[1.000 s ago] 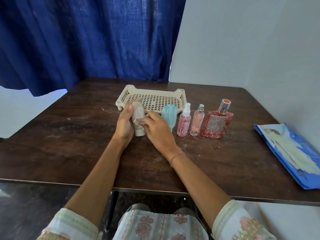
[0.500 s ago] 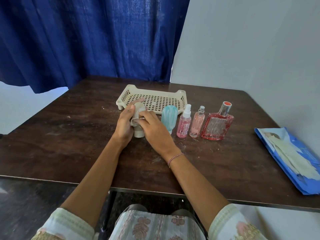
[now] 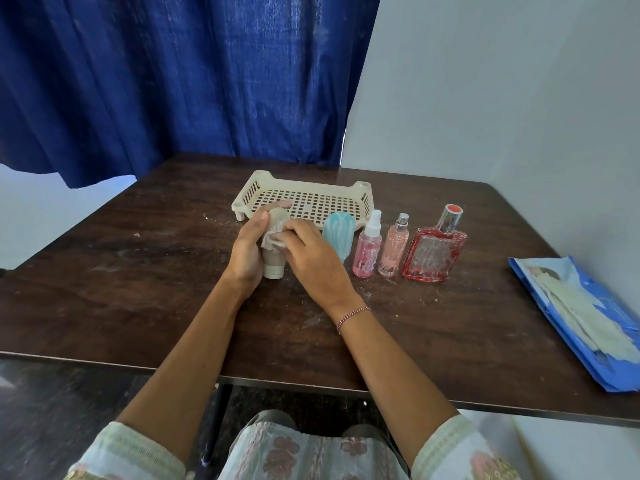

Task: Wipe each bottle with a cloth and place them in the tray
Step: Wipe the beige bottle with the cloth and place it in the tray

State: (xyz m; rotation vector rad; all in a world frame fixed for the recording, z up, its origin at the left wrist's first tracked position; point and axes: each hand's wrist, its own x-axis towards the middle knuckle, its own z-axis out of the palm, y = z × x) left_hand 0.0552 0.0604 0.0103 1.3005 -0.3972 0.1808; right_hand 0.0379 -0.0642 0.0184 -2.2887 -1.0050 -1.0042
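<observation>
None of the five bottles sits in the tray [image 3: 365, 195] yet. Our left hand [image 3: 247, 252] grips the beige bottle [image 3: 273, 266] upright on the table [image 3: 138, 271], our right hand [image 3: 311, 254] pinches the cloth [image 3: 273, 239] against it; four more wait, from the teal bottle [image 3: 341, 233] to the red bottle [image 3: 434, 252].

Cloth [image 3: 271, 240] against beige bottle [image 3: 273, 267]
</observation>
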